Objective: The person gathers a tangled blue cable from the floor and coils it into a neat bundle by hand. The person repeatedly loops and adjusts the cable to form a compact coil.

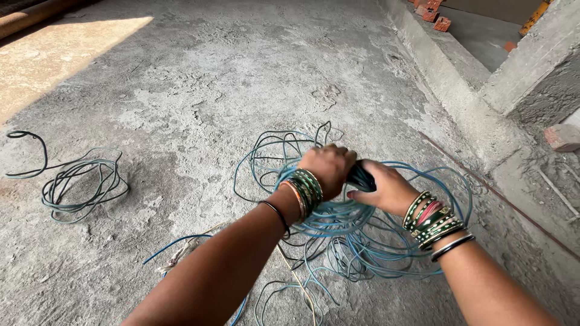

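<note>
Gripping a blue wire coil (362,226), both hands (359,178) close together over concrete floor (211,90).

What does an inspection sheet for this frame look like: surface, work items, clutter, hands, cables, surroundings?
Surface: rough grey concrete floor, dusty, sunlit patch at far left.
Job's things: large coil of blue wire, loosely tangled, gathered at the hands.
Clutter: smaller wire bundle lying apart at left; red brick pieces at top right.
Grippers: left hand and right hand both in a grip on the coil's bunched part; bangles on both wrists.
Cables: stray loops spread toward the near edge.
Surroundings: low concrete ledge and a pillar on the right.
</note>
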